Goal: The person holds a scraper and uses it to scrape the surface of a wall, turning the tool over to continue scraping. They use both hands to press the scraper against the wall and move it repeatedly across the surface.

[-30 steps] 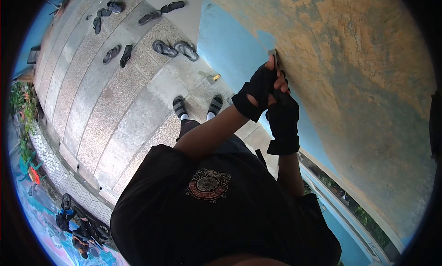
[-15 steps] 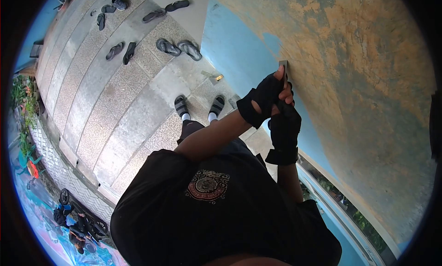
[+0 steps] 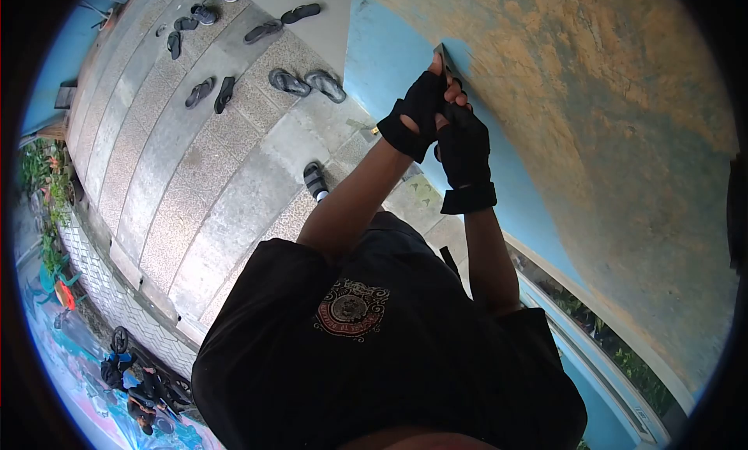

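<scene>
A flat metal scraper (image 3: 445, 59) stands against the wall, its edge touching the surface where blue paint meets the bare tan patch (image 3: 576, 99). My left hand (image 3: 425, 107), in a black fingerless glove, is closed around it with the thumb along the metal. My right hand (image 3: 466, 146), gloved the same way, is closed just below and presses against the left hand, fingertips at the scraper's lower part. The handle is hidden inside my hands. Blue paint (image 3: 389, 49) still covers the wall beside the blade.
Several sandals and shoes, such as a grey pair (image 3: 326, 85), lie on the tiled floor (image 3: 234, 162). My sandalled foot (image 3: 315, 179) is on the tiles; the other is hidden behind my arm. A ledge (image 3: 600, 372) runs below the wall. Bicycle and people (image 3: 140, 388) are far left.
Both hands and the scraper have moved up and to the left along the wall, away from my body, with the arms stretched further. My left forearm now covers one foot.
</scene>
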A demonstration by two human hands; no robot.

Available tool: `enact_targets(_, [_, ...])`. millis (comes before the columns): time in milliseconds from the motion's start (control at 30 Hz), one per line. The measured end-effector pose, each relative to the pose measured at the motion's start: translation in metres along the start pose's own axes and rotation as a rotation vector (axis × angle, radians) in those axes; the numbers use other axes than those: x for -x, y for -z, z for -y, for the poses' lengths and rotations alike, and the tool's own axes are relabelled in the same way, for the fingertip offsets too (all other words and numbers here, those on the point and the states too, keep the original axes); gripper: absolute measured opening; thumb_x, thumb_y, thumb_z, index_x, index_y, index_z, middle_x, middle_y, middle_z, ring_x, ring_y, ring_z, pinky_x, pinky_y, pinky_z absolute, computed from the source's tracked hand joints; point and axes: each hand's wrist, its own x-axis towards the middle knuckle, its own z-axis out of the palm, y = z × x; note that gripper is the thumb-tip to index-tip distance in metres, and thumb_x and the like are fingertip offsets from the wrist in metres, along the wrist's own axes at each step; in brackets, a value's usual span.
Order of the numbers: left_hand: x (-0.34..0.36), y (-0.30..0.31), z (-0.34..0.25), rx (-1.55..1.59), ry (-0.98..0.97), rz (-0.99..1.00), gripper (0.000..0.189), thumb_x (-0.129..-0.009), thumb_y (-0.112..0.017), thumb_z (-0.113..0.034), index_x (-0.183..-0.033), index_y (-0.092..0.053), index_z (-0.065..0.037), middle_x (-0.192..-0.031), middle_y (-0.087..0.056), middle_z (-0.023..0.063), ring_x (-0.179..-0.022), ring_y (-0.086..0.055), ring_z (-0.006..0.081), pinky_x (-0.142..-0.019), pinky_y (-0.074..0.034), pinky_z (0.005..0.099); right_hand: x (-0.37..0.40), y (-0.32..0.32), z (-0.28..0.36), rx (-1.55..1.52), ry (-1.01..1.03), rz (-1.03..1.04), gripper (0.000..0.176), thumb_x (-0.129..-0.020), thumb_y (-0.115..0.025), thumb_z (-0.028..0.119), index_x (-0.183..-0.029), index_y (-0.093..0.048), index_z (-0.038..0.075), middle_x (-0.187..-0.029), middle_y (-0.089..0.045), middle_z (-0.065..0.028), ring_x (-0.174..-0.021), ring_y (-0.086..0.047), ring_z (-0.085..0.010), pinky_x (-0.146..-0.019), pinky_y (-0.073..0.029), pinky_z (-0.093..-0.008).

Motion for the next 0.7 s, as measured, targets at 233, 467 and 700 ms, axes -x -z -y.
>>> enact_targets(233, [0.063, 0.025, -0.008, -0.241, 0.063, -0.284, 0.052, -0.099, -0.048, -0.052, -0.106, -0.055, -0.002, -0.088, -0.068, 0.016, -0.091, -0.067, 0.0328, -0.085, -0.054, 0.0461, 0.042, -0.011, -0.011, -0.174, -0.234, 0.173, 0.011, -0.092, -0.062, 0.01, -0.101, -0.063, 0.004, -0.061, -0.048, 0.0028, -0.046, -0.045, -0.0067, -0.045, -0.035, -0.0248])
enact_targets(467, [0.129, 0.034, -0.035, -0.481, -0.001, -0.257, 0.055, -0.098, -0.056, -0.04, -0.137, -0.039, -0.005, -0.13, -0.057, 0.0203, -0.108, -0.063, 0.0278, -0.091, -0.053, 0.0399, 0.055, -0.039, -0.002, -0.013, -0.125, 0.262, 0.044, -0.09, -0.062, 0.015, -0.133, -0.057, 0.01, -0.077, -0.059, -0.0052, -0.069, -0.057, -0.0152, -0.064, -0.045, -0.0306])
enact_targets(700, [0.164, -0.02, -0.078, -0.769, -0.113, -0.279, 0.053, -0.1, -0.052, -0.039, -0.139, -0.04, -0.006, -0.134, -0.055, 0.0207, -0.104, -0.064, 0.0218, -0.085, -0.054, 0.0314, 0.057, -0.079, 0.046, 0.02, 0.103, 0.238, 0.043, -0.089, -0.061, 0.013, -0.131, -0.056, 0.005, -0.096, -0.068, -0.0126, -0.09, -0.067, -0.0297, -0.077, -0.051, -0.0375])
